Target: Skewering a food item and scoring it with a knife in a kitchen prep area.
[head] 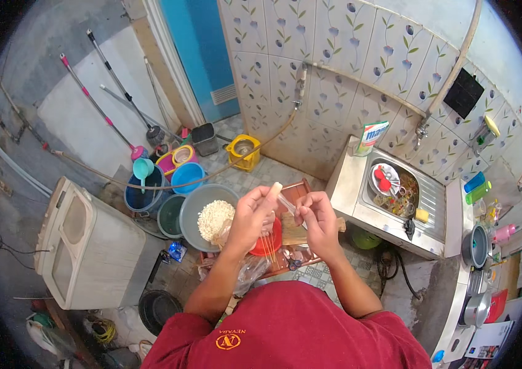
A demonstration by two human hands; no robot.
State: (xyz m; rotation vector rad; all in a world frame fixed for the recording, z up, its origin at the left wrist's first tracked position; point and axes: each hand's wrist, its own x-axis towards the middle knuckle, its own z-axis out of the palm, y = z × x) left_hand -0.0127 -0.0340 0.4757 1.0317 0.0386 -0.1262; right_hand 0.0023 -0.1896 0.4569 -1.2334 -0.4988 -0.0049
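Note:
My left hand [254, 212] is closed around a pale, rounded piece [277, 186] in a narrow clear plastic sleeve [287, 203]. The fingertips of my right hand [317, 223] pinch the sleeve's other end. Both hands are raised over a low brown wooden table [298, 188]. Beneath them sits a red plate [276, 233], partly hidden by my left hand, with thin wooden sticks [268, 246] across it. A wooden board [292, 236] lies to its right, and scissors [294, 265] are near the table's front edge. Left of the plate, a grey basin [190, 217] contains many small whitish pieces [215, 220].
A crumpled clear plastic bag [252, 273] lies close in front of my body. Water buckets [159, 196] stand beyond the basin. To the right is a steel sink [429, 203] with dishes in it. A hose [224, 173] droops across the far side. A washing machine [99, 253] stands left.

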